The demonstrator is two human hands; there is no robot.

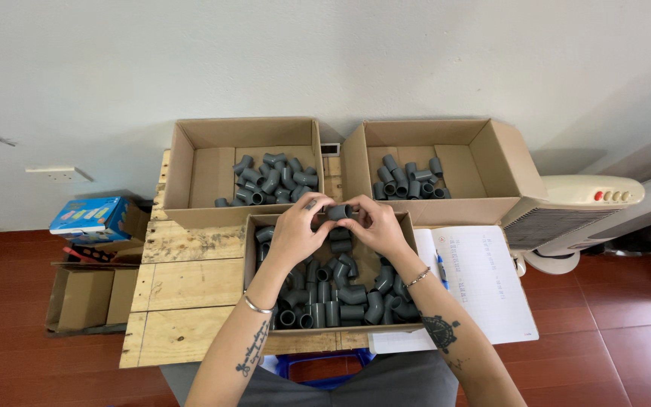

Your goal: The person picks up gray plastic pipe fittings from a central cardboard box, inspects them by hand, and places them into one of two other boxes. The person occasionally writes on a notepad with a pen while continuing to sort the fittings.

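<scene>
Both hands meet over the near cardboard box (251,249), which is full of several grey plastic pipe fittings (325,301). My left hand (295,230) and my right hand (380,226) together grip one grey pipe fitting (339,212) by its two ends, held level above the box's far edge. Each wrist wears a thin bracelet.
Two open cardboard boxes stand at the back: the left box (190,169) and the right box (484,162), each holding grey fittings. An open notebook (484,283) with a blue pen (441,270) lies right of the near box. A white fan heater (574,207) stands further right. Bare wooden tabletop (182,283) lies left.
</scene>
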